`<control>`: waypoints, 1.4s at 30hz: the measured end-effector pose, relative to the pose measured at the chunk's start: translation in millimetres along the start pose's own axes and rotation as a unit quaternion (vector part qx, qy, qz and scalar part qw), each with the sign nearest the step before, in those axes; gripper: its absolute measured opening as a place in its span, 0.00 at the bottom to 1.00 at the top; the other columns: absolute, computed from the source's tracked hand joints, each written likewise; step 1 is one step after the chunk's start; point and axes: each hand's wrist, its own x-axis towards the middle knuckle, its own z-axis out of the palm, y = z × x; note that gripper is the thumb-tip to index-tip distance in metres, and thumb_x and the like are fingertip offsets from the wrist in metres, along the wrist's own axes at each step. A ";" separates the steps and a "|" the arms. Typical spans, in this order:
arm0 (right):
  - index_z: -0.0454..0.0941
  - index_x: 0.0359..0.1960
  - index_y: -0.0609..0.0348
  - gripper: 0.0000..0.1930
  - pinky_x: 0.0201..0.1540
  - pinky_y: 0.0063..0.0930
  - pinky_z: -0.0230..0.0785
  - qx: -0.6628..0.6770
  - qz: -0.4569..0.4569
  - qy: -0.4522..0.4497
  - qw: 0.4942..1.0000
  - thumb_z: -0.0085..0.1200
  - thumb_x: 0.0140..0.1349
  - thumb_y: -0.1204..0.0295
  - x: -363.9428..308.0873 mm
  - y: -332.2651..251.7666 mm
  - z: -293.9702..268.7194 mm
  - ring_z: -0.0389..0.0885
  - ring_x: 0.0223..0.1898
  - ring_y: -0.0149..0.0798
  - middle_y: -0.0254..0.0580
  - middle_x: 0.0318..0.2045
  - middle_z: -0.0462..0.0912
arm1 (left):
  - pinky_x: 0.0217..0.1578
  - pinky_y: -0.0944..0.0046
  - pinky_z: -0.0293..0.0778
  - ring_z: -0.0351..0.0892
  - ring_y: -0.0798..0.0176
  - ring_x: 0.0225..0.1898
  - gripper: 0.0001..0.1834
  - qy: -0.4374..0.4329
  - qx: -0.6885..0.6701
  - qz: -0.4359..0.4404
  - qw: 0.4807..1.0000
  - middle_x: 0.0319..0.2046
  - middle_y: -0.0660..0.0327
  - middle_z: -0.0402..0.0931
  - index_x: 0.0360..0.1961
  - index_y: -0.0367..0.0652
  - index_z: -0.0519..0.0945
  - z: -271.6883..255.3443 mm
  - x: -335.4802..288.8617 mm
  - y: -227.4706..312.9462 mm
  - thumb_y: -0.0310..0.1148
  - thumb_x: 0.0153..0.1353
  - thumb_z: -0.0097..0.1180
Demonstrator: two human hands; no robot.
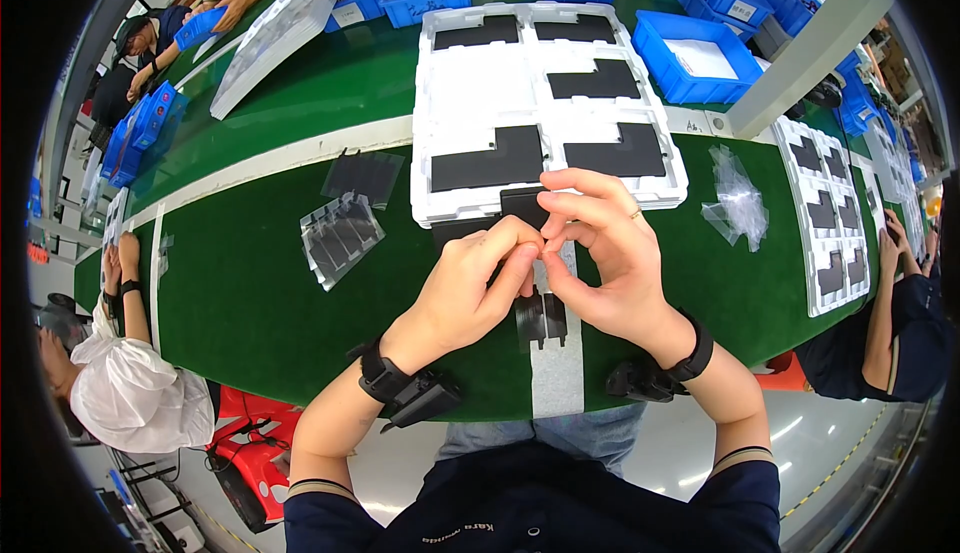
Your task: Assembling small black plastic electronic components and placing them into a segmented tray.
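In front of my chest, my left hand (pixel 462 285) and my right hand (pixel 612 258) meet at the fingertips. The left one is closed in a pinch. On the right one, thumb and forefinger come together at the same spot while the other fingers stay raised and curved. Whatever lies between the tips is too small to make out. Just beyond them is a flat black piece (pixel 518 200), partly covered by my fingers. Below my hands, dark strips on clear film (pixel 541 319) lie on a white band (pixel 556 383) across the green mat.
A white moulded tray (pixel 465 98) ahead holds several black notched sheets (pixel 487 159). Left lie film sheets with dark strips (pixel 342 240); right, crumpled clear film (pixel 737 198). Blue bins (pixel 693 78) line the back near a grey post (pixel 815 43). Co-workers sit either side (pixel 130 393).
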 end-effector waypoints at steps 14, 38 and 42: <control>0.75 0.45 0.61 0.23 0.34 0.19 0.73 0.000 0.010 0.003 1.000 0.51 0.43 0.89 -1.3 -3.0 0.7 0.78 0.31 0.29 0.46 0.49 0.70 | 0.24 0.61 0.68 0.75 0.59 0.20 0.03 -0.013 0.047 0.020 0.999 0.16 0.60 0.72 0.29 0.41 0.67 1.3 -0.5 -5.0 0.26 0.61 0.43; 0.73 0.48 0.61 0.24 0.35 0.20 0.75 0.009 -0.005 -0.012 1.000 0.51 0.45 0.89 -0.5 -3.2 0.3 0.77 0.36 0.29 0.48 0.49 0.69 | 0.20 0.71 0.67 0.72 0.70 0.17 0.08 -0.032 -0.114 -0.018 0.993 0.15 0.62 0.71 0.32 0.39 0.67 2.3 -0.7 -6.3 0.30 0.66 0.36; 0.72 0.49 0.61 0.25 0.36 0.21 0.77 0.033 0.017 -0.002 0.999 0.52 0.45 0.89 0.5 -4.6 0.7 0.77 0.38 0.30 0.48 0.49 0.69 | 0.20 0.72 0.67 0.72 0.71 0.17 0.09 -0.034 -0.110 -0.006 0.993 0.15 0.62 0.71 0.31 0.39 0.67 1.1 -0.4 -8.5 0.30 0.66 0.36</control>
